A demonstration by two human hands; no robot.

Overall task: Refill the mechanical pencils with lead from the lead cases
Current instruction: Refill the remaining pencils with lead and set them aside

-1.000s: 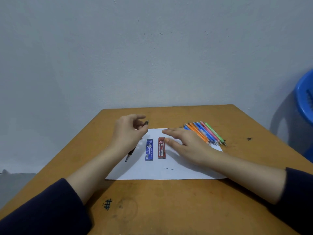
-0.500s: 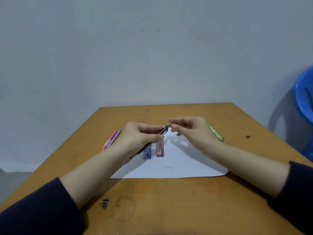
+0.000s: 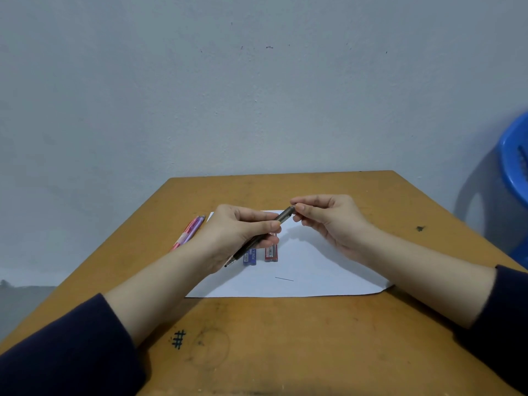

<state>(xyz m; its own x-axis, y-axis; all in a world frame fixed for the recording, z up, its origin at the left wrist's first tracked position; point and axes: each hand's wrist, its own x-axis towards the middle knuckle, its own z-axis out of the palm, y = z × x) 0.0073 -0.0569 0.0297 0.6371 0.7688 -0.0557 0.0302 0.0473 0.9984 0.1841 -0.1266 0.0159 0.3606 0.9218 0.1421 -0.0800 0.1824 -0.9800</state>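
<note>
My left hand (image 3: pixel 237 235) grips a dark mechanical pencil (image 3: pixel 283 216) by its barrel, tip pointing down toward me, cap end raised to the right. My right hand (image 3: pixel 328 221) pinches the pencil's cap end between thumb and fingers. Under the hands, a blue lead case (image 3: pixel 250 257) and a red lead case (image 3: pixel 271 254) lie side by side on a white sheet of paper (image 3: pixel 308 270). A single loose lead (image 3: pixel 284 279) lies on the paper in front of the cases. The bundle of coloured pencils at the right is hidden behind my right hand.
Two pink and purple pencils (image 3: pixel 190 231) lie on the wooden table (image 3: pixel 285 338) left of the paper. A blue plastic chair (image 3: pixel 514 167) stands at the right beyond the table edge. A grey wall rises behind the table.
My left hand lifted the dark pencil off the table and turned it across the paper. My right hand left the lead cases and took hold of the pencil's cap end.
</note>
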